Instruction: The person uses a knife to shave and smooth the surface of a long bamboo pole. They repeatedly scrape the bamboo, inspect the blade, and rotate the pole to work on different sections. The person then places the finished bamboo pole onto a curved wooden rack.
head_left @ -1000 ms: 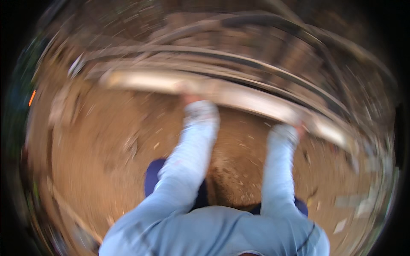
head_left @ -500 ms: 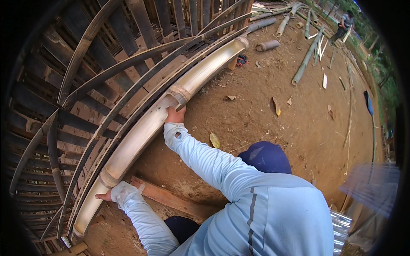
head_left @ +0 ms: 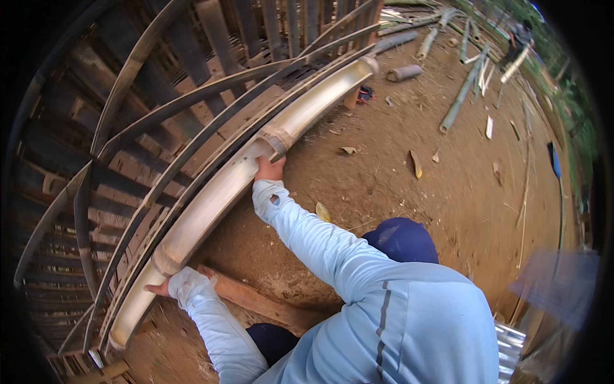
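A long split bamboo half [head_left: 201, 214], pale and hollow inside with ringed nodes, lies slantwise along the edge of a dark slatted structure [head_left: 137, 205]. My right hand [head_left: 271, 168] grips its near edge just below a node, the thumb over the rim and the other fingers hidden beneath. Lower down, my left hand [head_left: 160, 288] holds the same edge close to another node. One of its digits stretches across the rim, and the rest is hidden by the loose, light blue cuff. The bamboo's hollow side faces up.
A reddish wooden board [head_left: 265, 299] lies on the soil beside my knees. Bamboo poles [head_left: 465, 89] and a short bamboo piece [head_left: 404, 73] lie at the far right. Farther back, a person [head_left: 519, 41] holds a pale strip. Clear corrugated sheets [head_left: 556, 285] stand at the right.
Both hands keep their hold on the bamboo half, which looks nearly unmoved. The view has shifted slightly. The distant person's pale strip shows more fully at a slant.
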The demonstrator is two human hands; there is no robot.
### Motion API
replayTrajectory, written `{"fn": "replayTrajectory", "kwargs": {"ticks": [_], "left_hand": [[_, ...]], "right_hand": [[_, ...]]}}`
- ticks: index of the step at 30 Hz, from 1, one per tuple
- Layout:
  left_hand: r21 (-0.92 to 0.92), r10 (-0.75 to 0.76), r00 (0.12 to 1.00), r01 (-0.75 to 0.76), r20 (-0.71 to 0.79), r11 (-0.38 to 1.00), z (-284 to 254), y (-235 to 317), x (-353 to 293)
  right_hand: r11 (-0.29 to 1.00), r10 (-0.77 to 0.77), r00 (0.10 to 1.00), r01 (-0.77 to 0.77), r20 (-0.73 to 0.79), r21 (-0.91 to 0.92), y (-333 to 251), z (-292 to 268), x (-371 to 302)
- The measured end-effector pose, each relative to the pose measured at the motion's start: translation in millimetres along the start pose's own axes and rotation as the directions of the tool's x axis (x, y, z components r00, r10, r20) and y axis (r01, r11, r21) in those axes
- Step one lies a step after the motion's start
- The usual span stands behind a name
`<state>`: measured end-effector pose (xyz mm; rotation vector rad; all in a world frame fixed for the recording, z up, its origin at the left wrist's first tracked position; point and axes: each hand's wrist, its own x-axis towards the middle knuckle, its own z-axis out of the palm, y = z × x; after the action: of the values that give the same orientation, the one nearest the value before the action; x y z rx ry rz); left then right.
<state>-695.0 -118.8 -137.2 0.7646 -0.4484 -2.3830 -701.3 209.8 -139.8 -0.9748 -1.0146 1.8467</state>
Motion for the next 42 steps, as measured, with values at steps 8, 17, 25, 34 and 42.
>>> {"fn": "replayTrajectory", "kwargs": {"ticks": [8,17,25,34,42], "left_hand": [[-0.06,-0.058,0.979,0.071,0.195,0.996,41.5,-5.9,-67.5],[-0.002,0.152,0.987,-0.152,-0.047,0.988,-18.3,-8.5,2.0],[-0.104,0.085,0.996,-0.083,0.01,0.991,20.4,0.1,-46.3],[-0.047,-0.055,0.992,0.061,0.114,0.997,23.7,4.3,-57.2],[-0.097,0.084,0.996,-0.086,-0.022,0.992,16.3,-5.3,-30.5]], "right_hand": [[0.952,-0.068,0.979,0.006,0.191,0.307,30.5,-30.8,93.7],[0.984,0.086,0.96,-0.123,0.265,0.128,21.7,-19.9,27.7],[0.95,0.119,0.948,-0.196,0.296,0.245,6.9,-16.5,23.1],[0.991,-0.131,0.987,0.132,0.095,-0.002,47.3,-22.0,65.5],[0.95,0.101,0.971,-0.158,0.216,0.268,-14.1,-4.2,-4.4]]}}
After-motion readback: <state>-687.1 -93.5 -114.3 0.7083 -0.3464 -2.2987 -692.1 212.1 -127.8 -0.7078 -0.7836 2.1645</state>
